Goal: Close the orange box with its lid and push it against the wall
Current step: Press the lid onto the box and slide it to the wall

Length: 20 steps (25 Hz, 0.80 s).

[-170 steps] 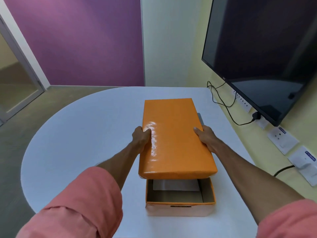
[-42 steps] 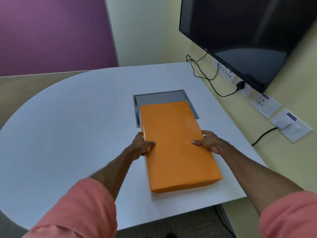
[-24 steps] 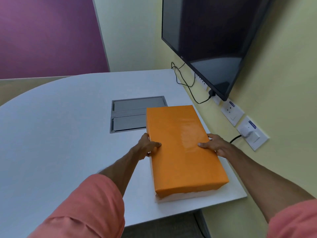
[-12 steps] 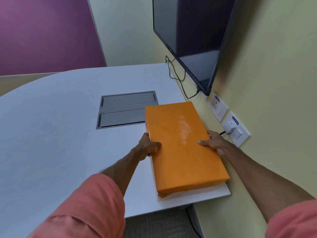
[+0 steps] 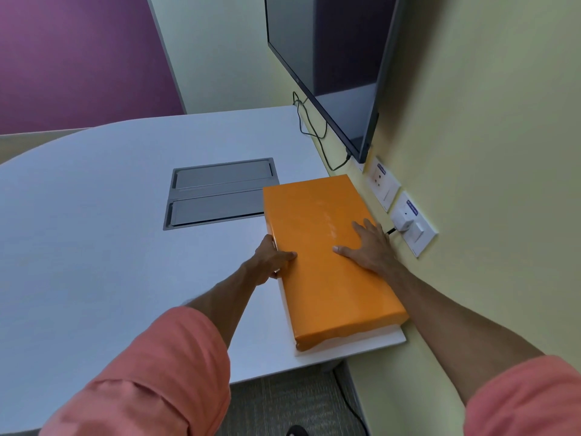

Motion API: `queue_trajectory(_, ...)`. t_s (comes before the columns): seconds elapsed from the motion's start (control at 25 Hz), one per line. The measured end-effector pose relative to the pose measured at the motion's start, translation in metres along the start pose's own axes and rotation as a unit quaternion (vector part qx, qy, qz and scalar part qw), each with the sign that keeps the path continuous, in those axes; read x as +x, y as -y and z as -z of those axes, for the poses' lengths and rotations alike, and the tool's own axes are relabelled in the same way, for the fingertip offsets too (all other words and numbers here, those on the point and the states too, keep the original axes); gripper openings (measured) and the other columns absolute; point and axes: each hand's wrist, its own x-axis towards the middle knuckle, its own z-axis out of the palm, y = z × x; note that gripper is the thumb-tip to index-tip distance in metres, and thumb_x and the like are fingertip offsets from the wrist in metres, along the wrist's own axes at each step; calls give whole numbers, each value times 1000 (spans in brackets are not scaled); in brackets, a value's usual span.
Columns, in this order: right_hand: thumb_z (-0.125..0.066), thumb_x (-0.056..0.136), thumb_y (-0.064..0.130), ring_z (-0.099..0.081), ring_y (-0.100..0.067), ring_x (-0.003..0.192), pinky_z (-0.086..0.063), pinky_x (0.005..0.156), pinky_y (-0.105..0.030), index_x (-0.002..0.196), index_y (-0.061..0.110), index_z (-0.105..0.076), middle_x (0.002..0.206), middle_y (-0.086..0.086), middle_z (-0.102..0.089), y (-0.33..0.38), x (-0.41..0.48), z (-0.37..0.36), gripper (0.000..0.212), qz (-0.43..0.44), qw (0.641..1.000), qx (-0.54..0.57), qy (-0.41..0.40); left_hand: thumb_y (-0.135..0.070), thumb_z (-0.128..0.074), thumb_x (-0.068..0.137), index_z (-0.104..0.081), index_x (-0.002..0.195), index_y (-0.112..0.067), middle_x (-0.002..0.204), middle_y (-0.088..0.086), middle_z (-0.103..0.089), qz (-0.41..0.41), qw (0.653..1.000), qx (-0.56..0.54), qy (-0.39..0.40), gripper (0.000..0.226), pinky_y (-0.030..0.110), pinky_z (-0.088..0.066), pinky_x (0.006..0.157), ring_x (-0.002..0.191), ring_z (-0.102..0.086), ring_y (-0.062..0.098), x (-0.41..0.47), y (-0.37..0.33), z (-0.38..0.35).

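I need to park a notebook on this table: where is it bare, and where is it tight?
Bare: the wide white table left of the grey floor-box hatch, and the strip behind the hatch toward the purple wall. Tight: the wall side, where the orange box under the left hand and right hand sits by the sockets and cable.

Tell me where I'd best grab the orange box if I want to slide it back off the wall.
Probably take the orange box by its long left side, where the left hand already sits, with the right hand flat on the lid. The right side lies along the yellow wall, leaving no room for a grip there.
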Motion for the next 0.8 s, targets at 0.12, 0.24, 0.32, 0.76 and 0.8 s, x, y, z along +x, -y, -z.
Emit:
queue_trajectory(0.12,-58,75,70,0,-31,151,-9,120,-51,153,22,-20,164,-7,-8,-6,-2,-1,99,-2,1000,6,-1,-20,-69,86,-25,143,-18,146,10,-40,2,1000,3,7,72,54,-44,96,130,-44,36,0,0,-2)
queue_trajectory(0.24,-59,75,70,0,-31,151,-9,120,-51,153,22,-21,164,-7,-8,-7,-2,0,98,1,1000,10,0,-21,-69,86,-26,142,-19,145,10,-40,1,1000,2,8,71,51,-45,91,129,-44,35,-1,0,-4)
queue_trajectory(0.32,-59,76,69,0,-31,151,-9,120,-51,153,21,-21,164,-8,-8,-6,-3,2,98,2,1000,9,1,-21,-69,86,-26,142,-19,145,10,-41,-3,1000,5,9,70,50,-45,90,128,-45,35,0,1,-4)
queue_trajectory(0.76,-46,86,66,-12,-29,150,-11,120,-51,151,14,-25,162,-12,-18,32,-5,5,86,41,997,-44,-55,-43,-59,89,-31,142,-3,148,17,-40,-172,917,331,-141,72,48,-39,108,134,-41,34,-11,-10,27)
queue_trajectory(0.8,-45,87,66,-13,-28,150,-12,120,-51,151,13,-25,161,-12,-19,43,-6,6,86,45,996,-46,-58,-45,-55,91,-31,142,-3,149,17,-39,-183,889,386,-164,71,51,-36,109,135,-40,34,-14,-13,36)
